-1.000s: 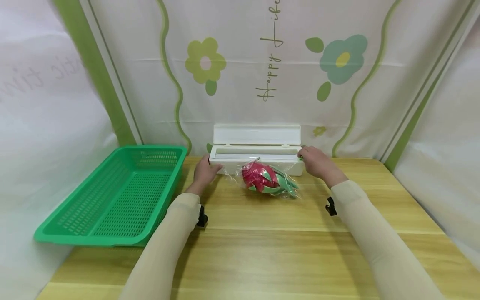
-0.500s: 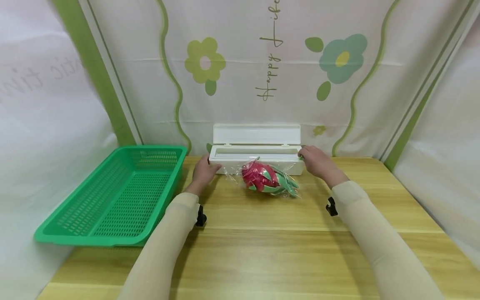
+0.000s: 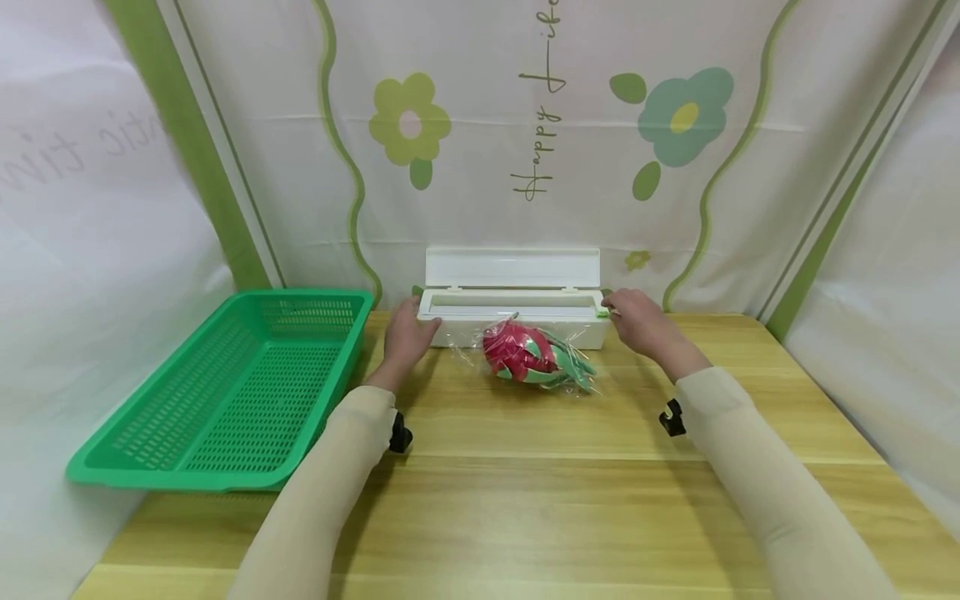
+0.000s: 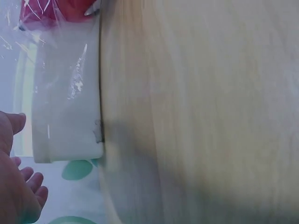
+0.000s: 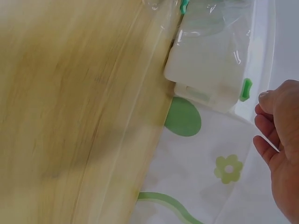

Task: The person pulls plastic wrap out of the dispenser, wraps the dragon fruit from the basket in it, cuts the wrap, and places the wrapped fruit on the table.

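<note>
A white cling film dispenser (image 3: 457,335) stands against the back wall with its lid (image 3: 513,267) raised. A small green slider (image 3: 602,314) sits at its right end. In front lies a dragon fruit (image 3: 525,354), red with green scales, under clear film. My left hand (image 3: 406,337) is at the dispenser's left end; the left wrist view shows its thumb and loosely bent fingers apart from the box. Just off the right end, my right hand (image 3: 643,323) has loosely bent fingers, with a gap to the slider in the right wrist view.
To the left, a green plastic basket (image 3: 348,367) takes up much of the wooden table (image 3: 570,500). White flowered cloth (image 3: 480,167) hangs behind and on both sides. Each forearm carries a black strap mount (image 3: 672,418).
My right hand has drawn back a little to the right, off the green slider, which now shows. The left hand has loosened and risen slightly at the dispenser's end. The dragon fruit stays put.
</note>
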### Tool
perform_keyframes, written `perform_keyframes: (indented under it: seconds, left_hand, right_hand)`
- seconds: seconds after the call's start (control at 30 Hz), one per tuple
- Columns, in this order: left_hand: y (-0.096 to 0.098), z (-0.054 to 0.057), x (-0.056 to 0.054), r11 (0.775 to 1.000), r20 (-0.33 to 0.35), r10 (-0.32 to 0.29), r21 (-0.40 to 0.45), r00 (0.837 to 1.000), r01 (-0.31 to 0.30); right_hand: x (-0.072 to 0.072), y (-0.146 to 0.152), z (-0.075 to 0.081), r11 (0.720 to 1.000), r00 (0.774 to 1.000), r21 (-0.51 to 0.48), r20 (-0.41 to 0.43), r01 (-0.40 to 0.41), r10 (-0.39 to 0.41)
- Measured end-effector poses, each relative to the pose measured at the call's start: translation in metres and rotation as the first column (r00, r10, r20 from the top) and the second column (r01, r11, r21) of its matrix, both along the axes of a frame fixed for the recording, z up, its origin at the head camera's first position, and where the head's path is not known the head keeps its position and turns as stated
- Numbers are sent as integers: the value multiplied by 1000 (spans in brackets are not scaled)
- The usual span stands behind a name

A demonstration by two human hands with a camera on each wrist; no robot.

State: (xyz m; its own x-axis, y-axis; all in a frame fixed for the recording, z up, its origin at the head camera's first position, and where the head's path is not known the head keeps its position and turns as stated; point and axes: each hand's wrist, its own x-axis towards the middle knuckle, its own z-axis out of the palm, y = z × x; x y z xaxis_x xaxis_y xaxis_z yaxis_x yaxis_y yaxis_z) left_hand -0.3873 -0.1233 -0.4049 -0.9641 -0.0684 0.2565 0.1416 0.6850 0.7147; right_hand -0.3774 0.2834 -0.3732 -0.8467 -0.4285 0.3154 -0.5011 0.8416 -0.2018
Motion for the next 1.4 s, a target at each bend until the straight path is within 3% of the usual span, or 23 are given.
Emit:
perform_keyframes:
  seconds: [0.2, 0.27, 0.33, 0.43, 0.53, 0.7, 0.83, 0.93, 1.03, 1.27, 1.4]
  left_hand:
    - [7, 6, 5, 998, -121, -24, -55, 992, 17]
    - [10, 7, 7, 997, -194, -63, -64, 979, 51]
    - [14, 7, 9, 992, -271, -115, -81, 956, 96]
    - [20, 7, 11, 976, -365, -210, -127, 907, 175]
    - [26, 6, 13, 943, -430, -327, -202, 841, 264]
    - [37, 5, 20, 844, -443, -528, -367, 725, 391]
    - [43, 5, 24, 762, -399, -630, -483, 666, 431]
    - [46, 3, 25, 723, -358, -665, -528, 656, 445]
    - [48, 1, 26, 706, -315, -674, -543, 668, 455]
    - [47, -2, 26, 705, -259, -659, -539, 706, 461]
    - [45, -3, 26, 710, -244, -649, -535, 721, 458]
  right_hand:
    - [7, -5, 4, 1000, 999, 10, -29, -18, 19]
    - [11, -8, 5, 999, 998, 23, -58, -28, 29]
    - [14, -11, 5, 998, 995, 26, -86, -50, 52]
    - [18, -16, 5, 995, 988, 16, -117, -96, 98]
    - [22, -21, 2, 991, 981, 17, -135, -136, 137]
    - [31, -30, -3, 989, 982, 23, -110, -149, 150]
    - [38, -36, -8, 986, 985, 23, -44, -165, 166]
    - [42, -39, -13, 984, 984, 31, 11, -177, 177]
    - [44, -42, -18, 977, 977, 36, 33, -211, 210]
    - [44, -49, -31, 947, 947, 20, -7, -320, 320]
    - [45, -54, -34, 942, 942, 10, 6, -335, 335]
